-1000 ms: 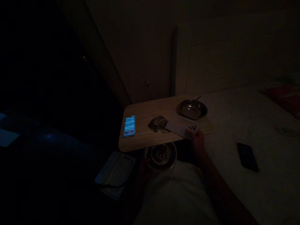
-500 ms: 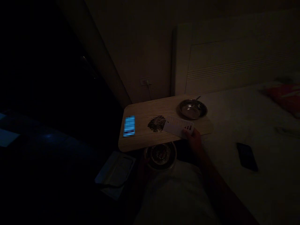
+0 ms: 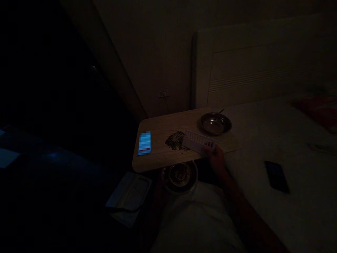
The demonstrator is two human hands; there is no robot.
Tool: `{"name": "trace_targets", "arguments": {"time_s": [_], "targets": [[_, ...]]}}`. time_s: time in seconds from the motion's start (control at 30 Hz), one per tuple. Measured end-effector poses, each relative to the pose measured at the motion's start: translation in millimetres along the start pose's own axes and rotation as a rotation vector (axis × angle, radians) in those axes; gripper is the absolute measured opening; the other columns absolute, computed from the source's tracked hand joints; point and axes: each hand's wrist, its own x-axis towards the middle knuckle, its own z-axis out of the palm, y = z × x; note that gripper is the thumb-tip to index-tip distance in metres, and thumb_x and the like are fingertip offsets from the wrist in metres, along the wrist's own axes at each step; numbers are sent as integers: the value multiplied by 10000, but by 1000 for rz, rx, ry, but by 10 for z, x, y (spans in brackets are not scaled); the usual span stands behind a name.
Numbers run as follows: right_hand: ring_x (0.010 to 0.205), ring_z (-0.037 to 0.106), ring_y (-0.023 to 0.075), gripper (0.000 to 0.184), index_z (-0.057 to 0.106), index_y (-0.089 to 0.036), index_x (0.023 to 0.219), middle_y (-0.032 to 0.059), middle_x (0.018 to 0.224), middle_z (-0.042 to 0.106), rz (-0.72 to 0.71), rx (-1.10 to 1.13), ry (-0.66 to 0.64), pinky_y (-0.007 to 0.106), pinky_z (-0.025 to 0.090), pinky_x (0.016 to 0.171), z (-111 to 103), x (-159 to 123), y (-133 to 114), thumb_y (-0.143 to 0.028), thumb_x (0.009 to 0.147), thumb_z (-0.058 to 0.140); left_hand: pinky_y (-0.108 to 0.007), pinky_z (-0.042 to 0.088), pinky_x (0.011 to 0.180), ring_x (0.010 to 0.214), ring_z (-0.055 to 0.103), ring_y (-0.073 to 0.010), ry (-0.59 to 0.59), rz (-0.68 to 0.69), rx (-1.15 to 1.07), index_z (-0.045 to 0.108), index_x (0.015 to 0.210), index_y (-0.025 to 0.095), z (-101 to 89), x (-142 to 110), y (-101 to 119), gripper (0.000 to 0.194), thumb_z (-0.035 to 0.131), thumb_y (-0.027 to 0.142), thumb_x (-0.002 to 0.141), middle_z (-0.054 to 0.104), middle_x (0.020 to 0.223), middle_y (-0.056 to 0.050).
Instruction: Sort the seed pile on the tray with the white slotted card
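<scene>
The bed (image 3: 252,140) is the largest item I view through the head camera; it extends along the right side, below a pale headboard (image 3: 237,66). The surface (image 3: 160,124), wood-toned with rounded corners, is located at centre. A pale, flat case (image 3: 129,196) lies below and left of the surface, crossed by a dark strap (image 3: 126,210).

Metal bowl (image 3: 216,123): positioned at the far right part of the surface. Lower bowl (image 3: 180,177): positioned just below the near edge of the surface, in front of my body; dark matter is visible inside, its type too dim to identify.

Slatted strip (image 3: 197,141): pale, with a row of slots, angled over the right half of the surface, near side of the metal bowl. Its left end is at the right edge of the dark pile; contact is not determinable.

Right hand (image 3: 216,156): grip closed on the right end of the slatted strip, thumb on its upper face. Left hand (image 3: 161,188): at the left rim of the lower bowl; I cannot tell how far its grip is open.

Dark pile (image 3: 174,140): small loose pieces, mid-surface. Dark phone (image 3: 277,176): flat on the bed. Lit panel (image 3: 144,142): left end of the surface, contents pixelated. Thin handle (image 3: 221,110): projects beyond the metal bowl's far rim.
</scene>
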Motion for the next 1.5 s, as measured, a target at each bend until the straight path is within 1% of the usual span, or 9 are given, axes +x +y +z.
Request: {"name": "trace_targets", "arguments": {"time_s": [0.3, 0.5, 0.8, 0.87, 0.97, 1.03, 1.1, 1.27, 1.5], "targets": [[852, 667, 247, 369, 699, -174, 927, 70, 914, 744, 49, 30, -2, 351, 523, 766, -17, -4, 32, -509, 773, 706, -523, 350, 1146, 1390, 456, -366, -50, 2, -25, 657, 1272, 293, 29, 5, 33, 587, 727, 234, 691, 655, 1367, -40], [785, 677, 256, 412, 706, -171, 880, 79, 858, 757, 138, 87, -28, 355, 536, 698, 1, -7, -25, -538, 700, 753, -536, 377, 1123, 1352, 494, -378, 7, -20, -64, 709, 1164, 280, -49, 37, -34, 469, 735, 242, 697, 709, 1267, -52], [679, 670, 240, 356, 736, -157, 812, 66, 770, 759, 221, 183, -299, 342, 532, 615, -17, -53, -3, -455, 626, 796, -480, 323, 1168, 1411, 434, -334, -40, 47, -19, 688, 1214, 292, -92, 63, -41, 492, 711, 240, 726, 662, 1359, -32], [666, 666, 237, 351, 734, -160, 798, 64, 760, 759, 223, 193, -259, 338, 529, 603, -41, -33, -13, -450, 612, 800, -494, 321, 1168, 1407, 440, -338, -14, 19, -13, 679, 1236, 304, -100, 59, -41, 519, 716, 241, 723, 662, 1361, -28], [655, 659, 235, 352, 722, -173, 796, 59, 749, 757, 237, 198, -77, 341, 532, 600, -105, 22, -27, -454, 600, 798, -513, 328, 1162, 1413, 433, -348, -7, 2, -20, 667, 1254, 317, -96, 48, -33, 563, 731, 233, 701, 649, 1381, -29], [658, 652, 231, 353, 711, -175, 791, 55, 746, 752, 219, 183, 58, 341, 531, 606, -165, 60, -24, -458, 597, 797, -518, 331, 1160, 1409, 437, -356, -16, 18, -20, 677, 1237, 309, -88, 38, -25, 553, 742, 243, 692, 657, 1369, -38], [671, 648, 229, 341, 707, -176, 781, 49, 749, 747, 179, 158, 100, 341, 530, 623, -227, 86, -7, -451, 600, 797, -521, 323, 1165, 1403, 444, -359, -11, 38, 6, 693, 1208, 303, -84, 28, -17, 521, 753, 255, 694, 682, 1327, -44], [743, 665, 250, 324, 722, -182, 829, 63, 823, 757, 81, 52, -17, 351, 532, 666, -239, 88, 33, -463, 677, 773, -498, 315, 1173, 1428, 410, -351, -24, 44, 15, 696, 1204, 314, -69, 19, -3, 512, 754, 267, 698, 676, 1338, -36], [797, 686, 258, 298, 732, -198, 952, 72, 889, 770, -120, -100, -156, 348, 520, 732, 148, 46, -184, -465, 848, 650, -487, 314, 1177, 1394, 455, -357, -2, 67, 59, 723, 1167, 290, -30, 16, 23, 469, 758, 282, 699, 690, 1314, -41]]}}
